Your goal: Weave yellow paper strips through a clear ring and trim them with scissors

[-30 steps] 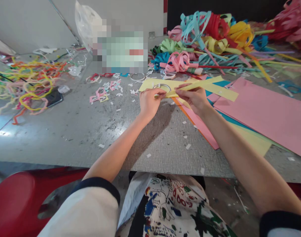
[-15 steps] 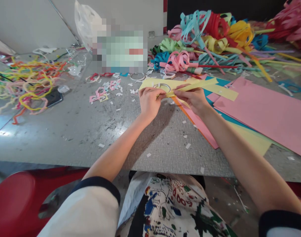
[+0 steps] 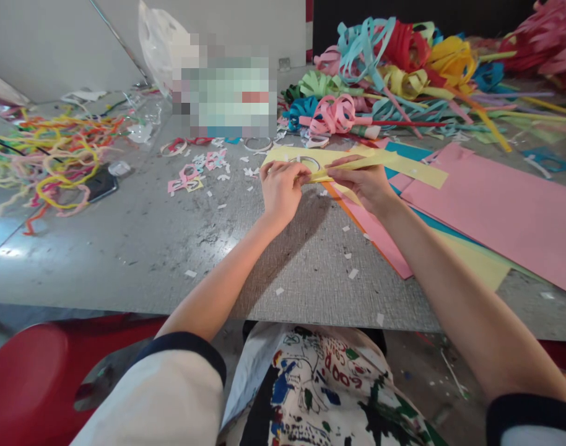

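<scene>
Two-handed pinch on a yellow paper strip point(image 3: 357, 161) at center of frame, above the gray desk point(image 3: 125, 260). Left hand point(image 3: 280, 189): fingers point(image 3: 290, 173) closed on the strip's near end, no gap visible. Right hand point(image 3: 360, 184): fingers point(image 3: 343, 163) curled and closed on the strip a little farther along. Exact contact points between the hands too small to read. Paper ring point(image 3: 306, 162) just beyond the left fingers, lying on a yellow sheet point(image 3: 283, 158); any join between ring and strip impossible to tell. Handling note: short span between pinches and even pressure probably best, to avoid creasing the thin strip. Overlapping pink sheet point(image 3: 491, 204), teal sheet point(image 3: 406, 152) and orange sheet point(image 3: 364, 223) under and beyond the right hand, crowding that side. Heap of curled paper strips point(image 3: 385, 80) at upper right; tangle of thin colored curls point(image 3: 51, 155) at left, beside a dark phone point(image 3: 101, 184). Small paper rings point(image 3: 174, 148) and pink paper cutouts point(image 3: 185, 179) above the left hand, loose white scraps point(image 3: 352, 273) across the desk. Plastic bag point(image 3: 160, 49) at upper left of center. Red stool point(image 3: 27, 384) at lower left.
</scene>
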{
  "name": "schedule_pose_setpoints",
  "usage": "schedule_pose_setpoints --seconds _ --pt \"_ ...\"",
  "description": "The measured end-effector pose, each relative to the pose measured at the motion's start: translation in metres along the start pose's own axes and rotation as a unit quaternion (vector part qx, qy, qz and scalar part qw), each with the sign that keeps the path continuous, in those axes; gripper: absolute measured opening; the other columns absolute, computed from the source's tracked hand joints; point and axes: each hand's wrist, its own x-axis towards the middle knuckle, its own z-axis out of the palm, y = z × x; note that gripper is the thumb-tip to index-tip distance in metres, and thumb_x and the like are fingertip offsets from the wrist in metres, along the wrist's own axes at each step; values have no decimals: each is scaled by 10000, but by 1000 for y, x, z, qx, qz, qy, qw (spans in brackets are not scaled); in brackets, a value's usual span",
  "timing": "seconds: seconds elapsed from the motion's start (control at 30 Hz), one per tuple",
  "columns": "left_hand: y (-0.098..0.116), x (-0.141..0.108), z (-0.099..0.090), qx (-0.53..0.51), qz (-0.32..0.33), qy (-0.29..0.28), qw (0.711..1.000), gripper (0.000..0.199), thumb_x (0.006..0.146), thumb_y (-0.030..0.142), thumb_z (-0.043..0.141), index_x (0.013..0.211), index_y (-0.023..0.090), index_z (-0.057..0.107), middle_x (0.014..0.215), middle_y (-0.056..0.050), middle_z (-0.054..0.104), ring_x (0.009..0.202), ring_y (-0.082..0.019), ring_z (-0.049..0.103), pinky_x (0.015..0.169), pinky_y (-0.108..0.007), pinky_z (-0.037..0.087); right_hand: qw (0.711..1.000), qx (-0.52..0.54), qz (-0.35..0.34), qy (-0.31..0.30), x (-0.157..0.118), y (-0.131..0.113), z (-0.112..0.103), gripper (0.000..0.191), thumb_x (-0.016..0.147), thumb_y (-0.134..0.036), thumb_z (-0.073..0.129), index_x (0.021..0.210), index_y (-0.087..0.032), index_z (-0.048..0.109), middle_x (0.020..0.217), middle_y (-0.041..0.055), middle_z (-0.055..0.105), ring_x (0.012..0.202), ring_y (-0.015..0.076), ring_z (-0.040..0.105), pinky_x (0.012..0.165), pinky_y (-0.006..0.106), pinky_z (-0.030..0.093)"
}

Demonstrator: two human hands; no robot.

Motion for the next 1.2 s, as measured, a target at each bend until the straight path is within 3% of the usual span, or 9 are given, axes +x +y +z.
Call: schedule_pose_setpoints --seconds 0.23,0.43,0.67,0.87,1.03,1.2 --pt "3 0 2 -11 16 -6 1000 180 959 168 727 1008 329 792 1125 -6 847 1209 -269 718 1290 -497 340 1000 -4 0 -16 3 4 -5 257 674 -160 996 767 -237 768 907 14 814 899 172 800 891 303 688" --pt "-1 1 2 -23 4 10 1000 197 961 154 711 893 326 779 1001 8 840 1148 -257 727 1312 -509 316 999 -35 -7 -6 1 -1 -6 248 704 -222 986 765 -251 747 925 18 820 959 204 810 894 332 691" --pt "-6 2 3 -19 4 19 1000 223 957 136 685 930 332 787 1021 9 838 1179 -257 720 1323 -515 299 1000 -14 -26 9 7 3 -15 224 675 -209 984 731 -238 769 880 27 816 886 207 811 941 388 691" --pt "1 0 2 -9 30 -4 1000 201 979 165 690 940 334 791 1044 12 845 1167 -251 736 1306 -512 331 998 -31 -46 -23 4 3 -13 266 630 -272 1037 732 -251 792 855 20 811 864 190 793 940 370 686" --pt "-4 1 2 33 11 7 999 256 1006 137 623 878 306 766 974 4 836 1119 -231 741 1271 -488 372 992 -116 -45 -1 9 -3 -23 310 583 -323 1070 700 -246 793 758 34 788 792 212 776 814 384 691" --pt "-5 1 1 64 12 7 998 276 1020 139 582 864 295 748 909 7 820 1053 -216 748 1218 -455 411 978 -193 -80 20 10 -8 -23 330 590 -364 1069 682 -256 770 762 48 791 880 285 798 788 426 685"
